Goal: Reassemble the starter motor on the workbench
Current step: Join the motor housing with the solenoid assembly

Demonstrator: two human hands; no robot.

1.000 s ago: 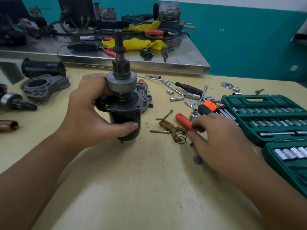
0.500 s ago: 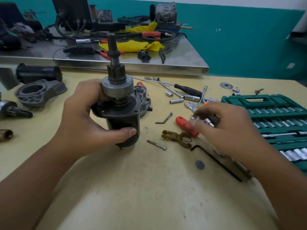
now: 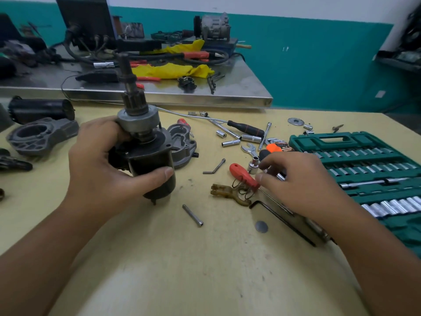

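Yellow workbench point(image 3: 205, 270) under a teal wall, tools scattered everywhere, and the person is standing the starter motor point(image 3: 148, 156) upright on it, pinion shaft pointing at the ceiling. Left hand point(image 3: 100, 160) is wrapping round the dark body, thumb across the front, likely steadying it so parts can drop on from above. Right hand point(image 3: 303, 179) is well apart from it, fingers curling down over the clutter, fingertips right by the red-handled screwdriver point(image 3: 243, 176); whether it is actually gripping anything, I cannot tell. Just in front of that handle are lying a brownish shift fork point(image 3: 227, 193) and a wire spring. An open green socket set point(image 3: 364, 167) is sitting at the right, handy. Nose housing point(image 3: 38, 135) is waiting far left, a steel table point(image 3: 159, 96) behind.
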